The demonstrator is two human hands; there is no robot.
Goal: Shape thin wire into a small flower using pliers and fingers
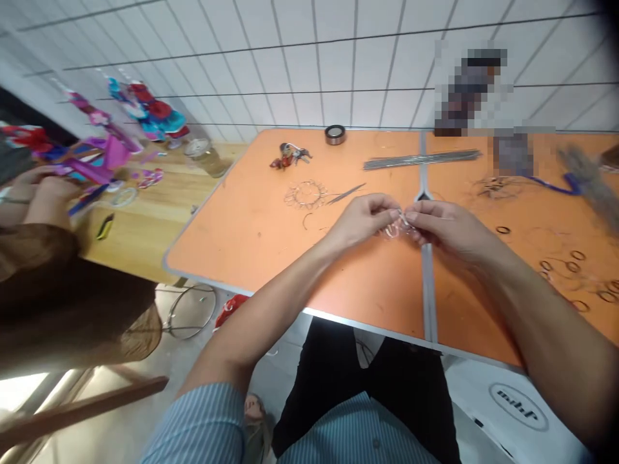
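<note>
On the bench (232,251), left of the wire bundle (420,160) lies a tape roll (335,135); before it, looped wire (306,194) leftward, rings (573,265) rightward (the held piece (393,229) between).

The person's left hand (365,219) and right hand (447,229) meet over the orange bench (242,238), fingertips pinching a small pinkish piece (393,229) between them. Beyond, to the left, lie a looped wire piece (302,205), a pointed grey tool (347,193) and a bunch of keys (300,153). A tape roll (335,135) rests at the far edge, with a bundle of thin rods (399,162) to its right. Dark rings (573,266) are scattered at right. At far left, a co-worker's hands (54,185) are near purple material (91,169) above a wooden bench (140,238).
</note>
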